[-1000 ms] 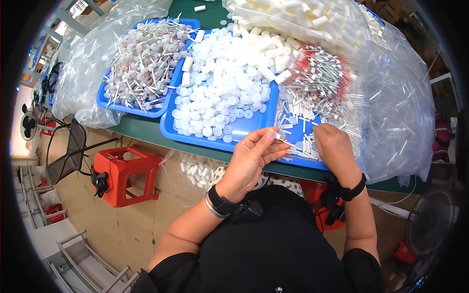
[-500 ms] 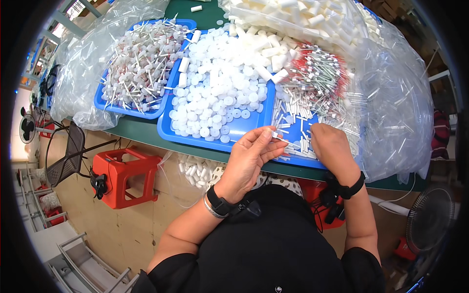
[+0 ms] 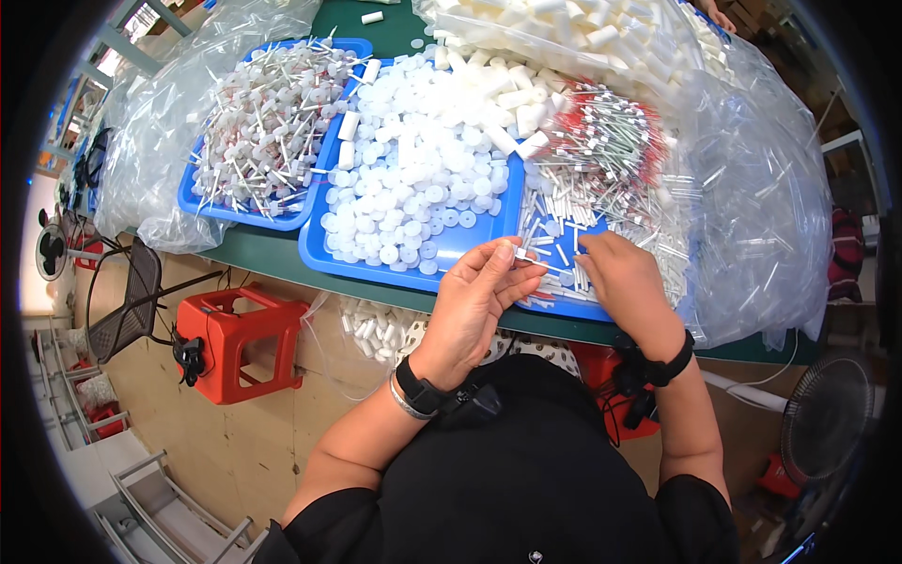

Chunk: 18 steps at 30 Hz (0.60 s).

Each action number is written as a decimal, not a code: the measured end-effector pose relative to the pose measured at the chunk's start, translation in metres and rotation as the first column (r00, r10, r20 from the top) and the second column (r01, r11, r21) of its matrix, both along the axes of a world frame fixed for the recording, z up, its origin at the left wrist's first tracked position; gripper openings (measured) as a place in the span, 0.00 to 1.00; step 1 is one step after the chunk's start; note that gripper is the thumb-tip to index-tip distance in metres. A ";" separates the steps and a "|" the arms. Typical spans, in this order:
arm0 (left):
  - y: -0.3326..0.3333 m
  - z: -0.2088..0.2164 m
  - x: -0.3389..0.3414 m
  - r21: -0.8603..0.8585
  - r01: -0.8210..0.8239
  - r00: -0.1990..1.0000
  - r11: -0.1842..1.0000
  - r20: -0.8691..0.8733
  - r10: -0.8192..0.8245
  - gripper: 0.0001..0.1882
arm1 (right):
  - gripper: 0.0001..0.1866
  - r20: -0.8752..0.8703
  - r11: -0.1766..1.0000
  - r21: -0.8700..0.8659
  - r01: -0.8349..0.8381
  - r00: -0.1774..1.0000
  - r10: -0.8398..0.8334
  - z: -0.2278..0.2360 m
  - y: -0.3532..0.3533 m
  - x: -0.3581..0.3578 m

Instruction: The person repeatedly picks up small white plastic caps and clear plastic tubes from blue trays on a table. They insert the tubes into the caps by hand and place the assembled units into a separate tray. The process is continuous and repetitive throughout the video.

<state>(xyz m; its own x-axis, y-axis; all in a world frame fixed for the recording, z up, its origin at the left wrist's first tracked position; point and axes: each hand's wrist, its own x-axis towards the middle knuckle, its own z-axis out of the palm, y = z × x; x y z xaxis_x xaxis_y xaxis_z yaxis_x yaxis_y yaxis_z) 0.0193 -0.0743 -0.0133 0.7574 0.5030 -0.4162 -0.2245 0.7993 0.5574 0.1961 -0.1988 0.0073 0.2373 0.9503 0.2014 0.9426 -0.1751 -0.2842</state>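
Note:
My left hand (image 3: 477, 293) is closed, pinching a small white part with a thin stem (image 3: 528, 257) between thumb and fingertips, above the front edge of the right-hand blue tray. Close to its right, my right hand (image 3: 631, 289) hovers low over the same tray with fingertips drawn together; what they hold, if anything, is too small to make out. Below and around its fingers lie many thin white tubes (image 3: 568, 209). Farther back in that tray is a heap of red-and-white wired pieces (image 3: 615, 141). Translucent white discs (image 3: 404, 202) fill the middle blue tray (image 3: 460, 246).
Another blue tray (image 3: 193, 195) on the left holds piled disc-and-stem pieces (image 3: 272, 122). White foam-like cylinders (image 3: 601, 38) sit in a plastic bag behind. Clear bags (image 3: 761, 207) flank the green table (image 3: 272, 261). A red stool (image 3: 235, 343) and a fan (image 3: 827, 409) stand below.
My right hand has moved left, nearer my left hand, and its fingertips have risen off the tubes. My left hand has shifted slightly left, keeping its pinch on the small white part.

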 end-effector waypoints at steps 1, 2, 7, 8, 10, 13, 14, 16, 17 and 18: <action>0.000 0.000 0.000 0.000 0.001 1.000 1.000 0.001 -0.001 0.16 | 0.04 0.050 1.000 -0.011 -0.016 0.999 0.017 -0.005 0.003 -0.001; 0.000 0.000 0.000 0.001 0.002 1.000 1.000 0.002 -0.002 0.16 | 0.04 0.099 0.999 -0.023 -0.032 0.994 0.034 -0.008 0.005 -0.002; 0.002 -0.001 -0.002 -0.011 -0.015 1.000 1.000 0.015 0.015 0.16 | 0.07 0.164 0.996 -0.066 -0.057 0.984 0.067 -0.013 0.011 -0.007; 0.003 -0.001 -0.003 -0.010 -0.019 1.000 1.000 0.013 0.019 0.16 | 0.07 0.172 0.996 -0.049 -0.071 0.982 0.079 -0.014 0.012 -0.008; 0.003 -0.002 -0.003 -0.009 -0.029 0.999 1.000 0.014 0.029 0.15 | 0.04 0.111 0.999 -0.024 -0.048 0.993 0.050 -0.011 0.013 -0.013; 0.004 -0.002 -0.003 -0.004 -0.038 0.999 0.999 0.020 0.038 0.15 | 0.03 0.095 0.998 -0.059 -0.006 0.995 0.011 -0.013 0.017 -0.020; 0.004 -0.002 -0.002 -0.002 -0.038 0.999 0.999 0.023 0.038 0.15 | 0.03 0.103 0.997 -0.082 0.010 0.995 -0.001 -0.015 0.018 -0.023; 0.004 -0.002 -0.002 0.008 -0.042 0.999 0.999 0.020 0.042 0.14 | 0.03 0.114 0.995 -0.098 0.033 0.993 -0.022 -0.019 0.021 -0.027; 0.004 -0.002 -0.002 0.015 -0.044 0.999 0.999 0.013 0.044 0.14 | 0.03 0.119 0.993 -0.105 0.045 0.992 -0.032 -0.020 0.022 -0.028; 0.005 -0.001 -0.002 0.024 -0.048 0.999 0.999 0.007 0.048 0.14 | 0.03 0.116 0.993 -0.111 0.044 0.993 -0.031 -0.021 0.022 -0.028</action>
<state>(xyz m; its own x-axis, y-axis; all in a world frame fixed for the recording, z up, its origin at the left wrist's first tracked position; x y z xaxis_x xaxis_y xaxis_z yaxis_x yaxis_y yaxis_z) 0.0173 -0.0695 -0.0147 0.7347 0.5487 -0.3989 -0.2655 0.7737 0.5753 0.1685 -0.1766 -0.0133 0.2547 0.9595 0.1206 0.9599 -0.2357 -0.1520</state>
